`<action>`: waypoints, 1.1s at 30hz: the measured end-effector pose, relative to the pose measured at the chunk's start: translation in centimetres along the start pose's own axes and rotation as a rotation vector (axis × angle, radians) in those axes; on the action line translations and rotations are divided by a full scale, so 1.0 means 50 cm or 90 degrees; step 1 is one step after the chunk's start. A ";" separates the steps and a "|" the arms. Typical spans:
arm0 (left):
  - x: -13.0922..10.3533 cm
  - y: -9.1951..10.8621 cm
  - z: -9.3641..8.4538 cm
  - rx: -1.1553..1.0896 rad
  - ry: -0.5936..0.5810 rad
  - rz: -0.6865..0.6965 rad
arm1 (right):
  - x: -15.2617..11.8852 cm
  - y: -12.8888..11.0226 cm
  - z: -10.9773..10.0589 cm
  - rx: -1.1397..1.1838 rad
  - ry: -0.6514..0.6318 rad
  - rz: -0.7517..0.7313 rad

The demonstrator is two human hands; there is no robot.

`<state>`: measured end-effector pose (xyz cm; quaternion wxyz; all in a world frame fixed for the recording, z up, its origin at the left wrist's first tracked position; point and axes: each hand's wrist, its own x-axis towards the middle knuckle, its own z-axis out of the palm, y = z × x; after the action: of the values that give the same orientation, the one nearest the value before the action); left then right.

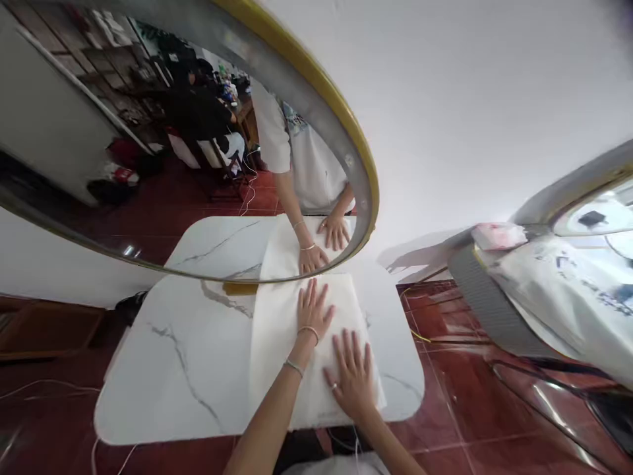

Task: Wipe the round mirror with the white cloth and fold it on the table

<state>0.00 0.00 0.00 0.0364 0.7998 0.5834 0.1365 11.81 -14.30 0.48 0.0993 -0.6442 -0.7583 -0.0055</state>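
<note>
A cream-white piece of cloth point(277, 349) lies flat on the marble-patterned table point(163, 369). Its left edge curves, and its near end reaches the table's front edge. My left hand point(314, 310), with two bracelets at the wrist, presses flat on the upper part of the cloth, fingers spread. Lower and to the right, my right hand point(353, 369) also rests flat on it, fingers apart and a ring on one finger. Neither hand holds anything. Both hands and the cloth appear again in the mirror.
A large gold-rimmed mirror point(368, 165) leans over the table's far side, reflecting a seated person and shelves. At the right stands another table point(487, 297) with white printed fabric point(558, 284) and a pink-white packet point(499, 235). Cables run over the red tiled floor point(455, 382).
</note>
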 end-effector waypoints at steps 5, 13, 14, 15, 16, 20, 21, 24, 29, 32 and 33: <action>-0.041 -0.110 -0.037 0.016 0.028 -0.044 | 0.013 -0.097 0.020 0.035 -0.018 -0.025; -0.053 -0.179 -0.043 -0.018 0.006 0.034 | 0.039 -0.200 0.039 0.053 -0.016 -0.026; -0.044 -0.161 -0.037 -0.025 -0.014 0.052 | 0.037 -0.195 0.038 0.051 -0.014 -0.023; -0.033 -0.139 -0.032 -0.028 -0.025 0.057 | 0.033 -0.186 0.038 0.048 -0.012 -0.019; -0.023 -0.114 -0.027 -0.031 -0.030 0.053 | 0.028 -0.174 0.037 0.043 -0.009 -0.012; 0.006 -0.023 -0.015 -0.061 -0.075 0.092 | 0.001 -0.119 0.032 0.014 0.000 0.015; 0.009 -0.009 -0.014 -0.071 -0.089 0.107 | -0.004 -0.110 0.030 0.007 -0.002 0.022; 0.008 0.000 -0.017 -0.097 -0.100 0.126 | -0.012 -0.106 0.024 -0.002 -0.008 0.048; -0.043 -0.116 -0.047 -0.084 -0.070 0.105 | -0.001 -0.166 0.012 0.018 -0.021 0.025; -0.097 -0.237 -0.081 -0.043 -0.055 0.044 | 0.011 -0.223 0.015 0.041 -0.031 -0.015; -0.115 -0.277 -0.093 -0.026 -0.048 0.012 | 0.016 -0.243 0.019 0.045 -0.032 -0.022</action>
<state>-15.62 -1.52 0.45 0.0735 0.8091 0.5709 0.1188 -0.33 -15.46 1.14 0.1028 -0.6269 -0.7715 0.0356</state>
